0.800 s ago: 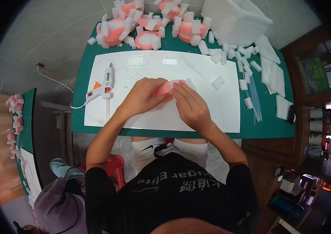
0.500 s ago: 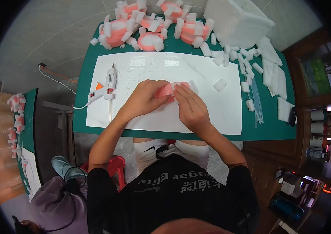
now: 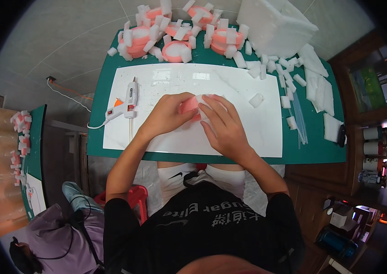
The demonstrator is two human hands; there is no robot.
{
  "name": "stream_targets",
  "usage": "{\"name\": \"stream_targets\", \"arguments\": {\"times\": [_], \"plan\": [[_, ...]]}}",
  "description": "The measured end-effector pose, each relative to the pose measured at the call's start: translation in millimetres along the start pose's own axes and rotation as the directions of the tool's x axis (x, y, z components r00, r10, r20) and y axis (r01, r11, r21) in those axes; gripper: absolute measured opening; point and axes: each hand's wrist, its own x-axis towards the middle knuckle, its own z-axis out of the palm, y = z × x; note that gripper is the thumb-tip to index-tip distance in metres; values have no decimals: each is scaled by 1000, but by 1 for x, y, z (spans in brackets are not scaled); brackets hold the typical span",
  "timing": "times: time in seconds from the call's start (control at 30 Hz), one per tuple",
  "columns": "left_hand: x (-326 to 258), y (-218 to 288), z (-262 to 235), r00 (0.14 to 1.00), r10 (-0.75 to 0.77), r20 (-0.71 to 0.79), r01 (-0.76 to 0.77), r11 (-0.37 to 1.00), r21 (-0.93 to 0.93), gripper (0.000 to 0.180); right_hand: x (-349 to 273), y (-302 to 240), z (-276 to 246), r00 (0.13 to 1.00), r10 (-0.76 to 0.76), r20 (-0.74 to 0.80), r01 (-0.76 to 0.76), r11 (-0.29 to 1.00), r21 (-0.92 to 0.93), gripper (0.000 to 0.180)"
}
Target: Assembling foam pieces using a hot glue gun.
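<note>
My left hand [image 3: 168, 116] grips a pink foam piece [image 3: 188, 106] from its left side, thumb in front and fingers behind. On the other side my right hand [image 3: 224, 128] has its fingers curved over the piece, covering much of it; its thumb sits lower and apart. White foam [image 3: 199, 97] shows along the top edge between the hands, its shape mostly hidden. Left of my hands a white hot glue gun [image 3: 125, 102] lies on the glossy white board [image 3: 157, 145]. One loose white foam block [image 3: 256, 100] rests on the board to the right.
Pink foam rings [image 3: 174, 51] with white blocks are heaped along the far edge of the green table [image 3: 95, 137]. A large white foam block [image 3: 275, 27] stands behind. Foam scraps [image 3: 289, 75] and clear glue sticks [image 3: 300, 118] lie at right. Another person [image 3: 61, 237] sits at lower left.
My right hand's fingers have shifted and spread over the pink foam piece, and its thumb has come away. The left hand keeps its grip. The other person has leaned further into view.
</note>
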Motion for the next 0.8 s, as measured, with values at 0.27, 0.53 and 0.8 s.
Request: {"name": "stream_targets", "arguments": {"times": [0.27,0.53,0.8], "plan": [[-10,-10,-4,985,-68,-156,48,991,-127,36,-23,-2,-19,961,115,-250,-89,989,114,56],[-14,-5,13,964,-262,37,201,636,-745,40,-28,5,14,699,675,238,-417,114,902,56],[-23,-10,14,966,-248,66,217,651,-728,45,-18,17,14,736,591,330,-481,115,869,52]]}}
